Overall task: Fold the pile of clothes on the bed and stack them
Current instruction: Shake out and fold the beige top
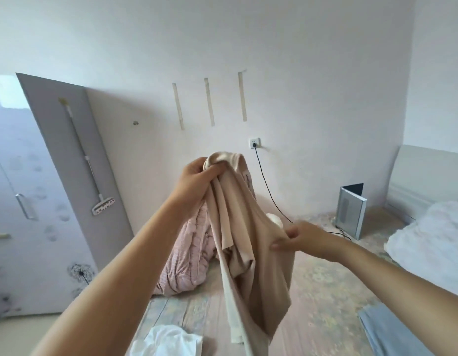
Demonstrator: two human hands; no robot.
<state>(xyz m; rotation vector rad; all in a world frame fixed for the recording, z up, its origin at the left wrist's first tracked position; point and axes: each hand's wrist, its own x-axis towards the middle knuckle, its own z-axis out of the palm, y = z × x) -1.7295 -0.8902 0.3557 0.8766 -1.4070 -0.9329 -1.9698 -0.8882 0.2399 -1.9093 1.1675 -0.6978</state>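
Note:
A beige garment (251, 253) hangs in the air over the bed (323, 291), bunched and twisted, its lower end near the bottom of the frame. My left hand (197, 181) grips its top in a fist, raised high. Lower and to the right, my right hand (300, 238) pinches the garment's side edge between thumb and fingers. A white garment (169, 341) lies crumpled on the bed at the bottom. A folded blue cloth (395, 332) lies at the bottom right.
A pink quilt (186, 255) is heaped on the bed behind the garment. A white fluffy blanket (428, 242) lies at the right by the headboard. A wardrobe (30, 201) with a hanging mop stands left. A black cable (269, 191) runs from a wall socket.

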